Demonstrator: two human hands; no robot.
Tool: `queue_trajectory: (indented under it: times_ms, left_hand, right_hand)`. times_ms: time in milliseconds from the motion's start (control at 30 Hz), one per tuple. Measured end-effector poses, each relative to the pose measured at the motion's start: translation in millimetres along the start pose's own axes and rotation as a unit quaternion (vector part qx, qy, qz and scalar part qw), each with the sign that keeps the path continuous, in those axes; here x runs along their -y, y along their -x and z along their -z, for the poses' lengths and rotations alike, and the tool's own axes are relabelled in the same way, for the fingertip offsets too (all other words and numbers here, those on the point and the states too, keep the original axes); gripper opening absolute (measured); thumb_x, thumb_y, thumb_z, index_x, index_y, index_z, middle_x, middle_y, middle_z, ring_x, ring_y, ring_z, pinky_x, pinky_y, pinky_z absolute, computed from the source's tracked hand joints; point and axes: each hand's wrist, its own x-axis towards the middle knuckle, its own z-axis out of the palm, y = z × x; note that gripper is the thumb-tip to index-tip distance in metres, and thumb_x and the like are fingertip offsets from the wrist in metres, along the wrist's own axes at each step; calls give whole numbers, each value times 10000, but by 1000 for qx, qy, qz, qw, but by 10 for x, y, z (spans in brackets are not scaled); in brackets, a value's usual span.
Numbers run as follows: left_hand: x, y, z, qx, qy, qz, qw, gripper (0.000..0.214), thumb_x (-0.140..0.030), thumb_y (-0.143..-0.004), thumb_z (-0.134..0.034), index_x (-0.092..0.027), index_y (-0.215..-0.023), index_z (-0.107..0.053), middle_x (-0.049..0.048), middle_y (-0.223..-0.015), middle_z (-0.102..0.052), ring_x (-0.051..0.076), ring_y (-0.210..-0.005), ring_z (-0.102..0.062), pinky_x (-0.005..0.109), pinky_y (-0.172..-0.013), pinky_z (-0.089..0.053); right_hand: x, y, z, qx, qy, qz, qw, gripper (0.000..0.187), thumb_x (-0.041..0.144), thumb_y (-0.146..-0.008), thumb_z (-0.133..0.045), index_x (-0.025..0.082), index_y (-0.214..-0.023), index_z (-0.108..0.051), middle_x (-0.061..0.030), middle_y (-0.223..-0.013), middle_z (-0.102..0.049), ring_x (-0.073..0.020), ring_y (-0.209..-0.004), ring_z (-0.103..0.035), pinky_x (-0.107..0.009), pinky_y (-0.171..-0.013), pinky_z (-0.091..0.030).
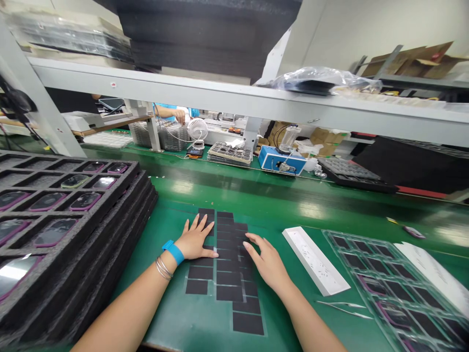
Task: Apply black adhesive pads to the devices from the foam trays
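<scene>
Green counter (205, 318) beneath a grey shelf (220, 88): my left hand (196, 239) and right hand (267, 261) lie open and apart, touching rows of thin black pads (229, 278) without gripping. Pads probably light and limp; best lifted by an edge. Foam tray stack (69, 244) left of pads; tweezers (340, 308) right.

We're riding on the person's head here, looking forward and down across a green bench (172, 313), with the left hand (195, 238) and right hand (267, 261) close in at the bottom of the frame. Dead ahead, a white shelf (183, 83) cuts across, and a co-worker's hand (179, 115) shows small and well off beneath it.
</scene>
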Motion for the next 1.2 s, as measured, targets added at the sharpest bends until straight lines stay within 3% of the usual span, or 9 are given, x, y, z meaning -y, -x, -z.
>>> queue_trajectory:
  times_ms: [867,1200]
  left_hand:
    - [-12,7,18,5,-2,1,1000,1088,-835,-622,-423,-241,-1472,-96,79,-1525,74,359,-1380,108,608,-1069,-11]
    - [-12,8,18,1,2,-1,1000,1079,-823,-629,-439,-236,-1471,-105,78,-1524,73,357,-1382,104,608,-1068,-10]
  right_hand:
    - [-10,-10,2,0,-3,-8,1000,424,517,-880,-391,246,-1144,-581,-57,-1179,-628,-254,-1142,-546,-489,-1027,-359]
    - [25,0,9,30,1,-18,999,429,508,-884,-384,237,-1162,-568,-63,-1240,-592,-269,-1218,-482,-517,-1083,-260]
